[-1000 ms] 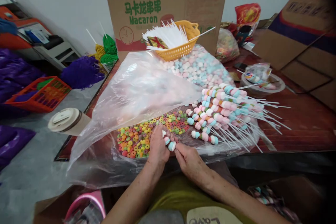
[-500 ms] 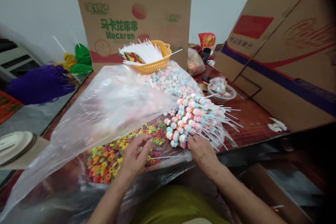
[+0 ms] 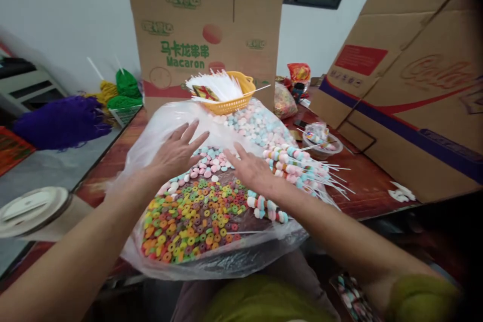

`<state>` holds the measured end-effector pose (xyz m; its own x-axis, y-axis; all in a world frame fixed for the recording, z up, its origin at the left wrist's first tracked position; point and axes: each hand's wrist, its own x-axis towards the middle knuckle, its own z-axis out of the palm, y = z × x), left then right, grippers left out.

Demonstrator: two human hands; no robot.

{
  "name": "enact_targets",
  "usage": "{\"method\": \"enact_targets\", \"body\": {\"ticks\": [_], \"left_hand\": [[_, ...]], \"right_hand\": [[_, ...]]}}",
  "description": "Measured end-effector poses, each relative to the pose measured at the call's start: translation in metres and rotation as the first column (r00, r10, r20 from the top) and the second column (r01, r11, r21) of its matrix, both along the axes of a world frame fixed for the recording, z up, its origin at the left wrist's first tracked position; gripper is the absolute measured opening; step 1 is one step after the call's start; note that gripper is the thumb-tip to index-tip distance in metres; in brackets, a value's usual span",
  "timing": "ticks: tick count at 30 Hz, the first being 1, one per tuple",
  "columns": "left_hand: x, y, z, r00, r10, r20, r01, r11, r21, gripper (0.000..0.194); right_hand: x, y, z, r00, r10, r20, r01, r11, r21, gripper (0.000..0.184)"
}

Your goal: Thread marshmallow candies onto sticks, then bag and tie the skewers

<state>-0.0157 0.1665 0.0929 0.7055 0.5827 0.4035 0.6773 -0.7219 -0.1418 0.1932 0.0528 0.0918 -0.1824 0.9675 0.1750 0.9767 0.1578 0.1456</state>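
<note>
A big clear plastic bag [image 3: 158,126] lies open on the table, holding colourful ring candies [image 3: 192,216] in front and pastel marshmallow pieces [image 3: 252,126] behind. My left hand [image 3: 175,151] reaches forward with fingers spread, pressing the bag's loose flap back. My right hand [image 3: 251,168] is stretched out flat over the marshmallows, fingers apart, holding nothing. Finished marshmallow skewers [image 3: 298,166] lie in a pile just right of my right hand, sticks pointing right.
A yellow basket [image 3: 236,100] of white sticks stands behind the bag, before a "Macaron" cardboard box [image 3: 199,35]. Large cartons [image 3: 415,90] fill the right. A small bowl [image 3: 322,143] of candy, a lidded cup [image 3: 33,211] at left, and purple, green and yellow net bundles [image 3: 64,121] lie around.
Both hands left the ring candies and the skewer pile and reached forward. The bag's flap has been pushed back, uncovering more marshmallows. The skewer held a second ago is set down.
</note>
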Motion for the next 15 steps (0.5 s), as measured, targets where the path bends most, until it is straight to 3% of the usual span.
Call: {"method": "enact_targets", "body": {"ticks": [2,4,7,11,13,15], "left_hand": [[-0.002,0.012,-0.006,0.990,0.139,-0.030,-0.138,0.990,0.023,0.066],[-0.009,0.022,-0.015,0.958,0.270,-0.102,-0.268,0.963,0.027,0.067],[-0.025,0.032,-0.031,0.907,0.325,-0.267,-0.344,0.938,-0.028,0.045],[-0.033,0.038,-0.047,0.893,0.224,-0.390,-0.303,0.940,-0.154,0.034],[-0.031,0.035,-0.048,0.883,0.167,-0.439,-0.290,0.929,-0.229,0.033],[-0.026,0.024,-0.041,0.890,0.162,-0.426,-0.277,0.934,-0.225,0.033]], "right_hand": [[-0.006,0.046,-0.004,0.996,-0.091,0.022,0.093,0.985,-0.144,0.054],[-0.003,0.082,-0.011,0.992,-0.119,0.029,0.122,0.972,-0.201,0.039],[0.012,0.107,-0.018,0.986,-0.163,0.036,0.167,0.950,-0.263,0.028],[0.024,0.087,-0.014,0.977,-0.212,-0.002,0.203,0.940,-0.273,0.027],[0.017,0.062,-0.015,0.981,-0.187,-0.051,0.164,0.941,-0.298,0.029],[0.002,0.035,-0.024,0.983,-0.140,-0.115,0.093,0.936,-0.340,0.030]]}}
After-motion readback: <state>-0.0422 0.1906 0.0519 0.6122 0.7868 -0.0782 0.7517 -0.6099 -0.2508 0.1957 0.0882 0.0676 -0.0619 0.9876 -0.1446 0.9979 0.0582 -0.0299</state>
